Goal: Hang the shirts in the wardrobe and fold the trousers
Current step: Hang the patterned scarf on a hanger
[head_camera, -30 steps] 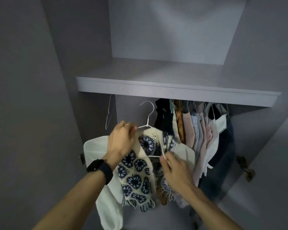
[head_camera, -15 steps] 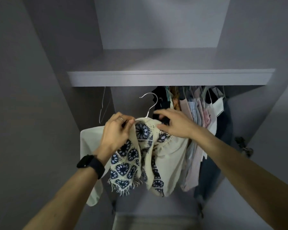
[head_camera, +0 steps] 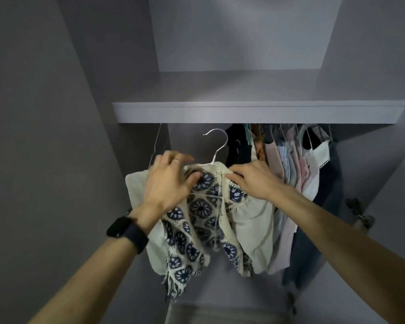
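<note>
Two hands: left hand (head_camera: 168, 181) and right hand (head_camera: 253, 181) are raised near each other, with one shirt (head_camera: 204, 218) held between them.
Left hand: fingers curled over the shirt's left shoulder, thumb pinching the cloth by the collar; a ring on one finger.
Watch (head_camera: 128, 231): dark band on the left wrist.
Right hand: fingers bent down over the shirt's right shoulder, gripping the cloth there.
Shirt: cream, with dark blue crochet flowers down the front and a fringe at the hem; it drapes below both hands, cream sleeves falling outside each wrist.
Hanger (head_camera: 216, 146): thin and pale, already inside the shirt; its hook rises just above and between the hands and appears to catch on nothing.
Spare hanger (head_camera: 156, 146): bare wire, hanging just above and beyond the left hand.
Hung clothes (head_camera: 290, 164): a tight row of dark, pink, striped and white garments just beyond the right hand.
Shelf (head_camera: 243, 112): grey board well above both hands; it hides any rail.
Wardrobe (head_camera: 131, 66): open, with grey walls rising past the shelf.
Done, as I judge it: the shirt is on its hanger and several garments already hang.
Left to do: hook this hanger up in the gap beyond the left hand; no trousers can be made out, so the folding looks unstarted.
</note>
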Available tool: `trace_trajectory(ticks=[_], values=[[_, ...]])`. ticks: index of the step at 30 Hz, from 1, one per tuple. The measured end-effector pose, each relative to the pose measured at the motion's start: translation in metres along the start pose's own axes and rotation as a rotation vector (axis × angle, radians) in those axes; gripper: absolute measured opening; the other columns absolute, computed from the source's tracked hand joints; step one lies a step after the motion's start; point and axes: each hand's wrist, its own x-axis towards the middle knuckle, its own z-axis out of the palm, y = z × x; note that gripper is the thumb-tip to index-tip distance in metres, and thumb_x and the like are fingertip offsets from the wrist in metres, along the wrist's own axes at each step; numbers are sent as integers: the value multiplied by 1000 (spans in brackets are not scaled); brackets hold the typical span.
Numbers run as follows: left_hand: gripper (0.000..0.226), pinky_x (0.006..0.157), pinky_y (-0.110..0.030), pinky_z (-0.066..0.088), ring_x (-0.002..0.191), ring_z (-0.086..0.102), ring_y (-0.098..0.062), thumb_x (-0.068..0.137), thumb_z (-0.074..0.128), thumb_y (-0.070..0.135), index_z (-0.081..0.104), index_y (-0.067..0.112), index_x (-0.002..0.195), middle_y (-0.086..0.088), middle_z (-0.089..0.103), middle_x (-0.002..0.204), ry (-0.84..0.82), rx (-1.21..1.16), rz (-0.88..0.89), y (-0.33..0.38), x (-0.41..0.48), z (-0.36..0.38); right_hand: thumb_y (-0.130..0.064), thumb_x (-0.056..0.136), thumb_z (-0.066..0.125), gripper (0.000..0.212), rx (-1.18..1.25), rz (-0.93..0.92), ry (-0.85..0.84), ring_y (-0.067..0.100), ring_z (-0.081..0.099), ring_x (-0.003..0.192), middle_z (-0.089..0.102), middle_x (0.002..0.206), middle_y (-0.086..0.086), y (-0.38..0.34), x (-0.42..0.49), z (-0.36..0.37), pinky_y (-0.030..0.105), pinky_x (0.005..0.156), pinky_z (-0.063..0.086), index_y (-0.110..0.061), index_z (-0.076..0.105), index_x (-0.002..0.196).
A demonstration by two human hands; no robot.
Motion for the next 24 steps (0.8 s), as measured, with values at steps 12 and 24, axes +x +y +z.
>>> trace_trajectory(ticks=[12, 24], values=[[24, 76, -50, 51, 81, 62, -35, 107, 39, 30, 53, 14, 97, -7, 62, 93, 35, -110, -5, 15, 21, 39, -46, 87, 75, 34, 344, 278, 333, -2, 55, 78, 56, 101, -23, 14, -62, 15, 18, 71, 46, -27, 61, 112], [23, 77, -49, 49, 74, 56, -28, 108, 37, 22, 42, 17, 87, -2, 57, 82, 97, -104, -1, 13, 25, 27, -28, 104, 50, 36, 92, -75, 442, 15, 67, 91, 72, 106, 6, 47, -91, 40, 27, 86, 55, -2, 73, 112]])
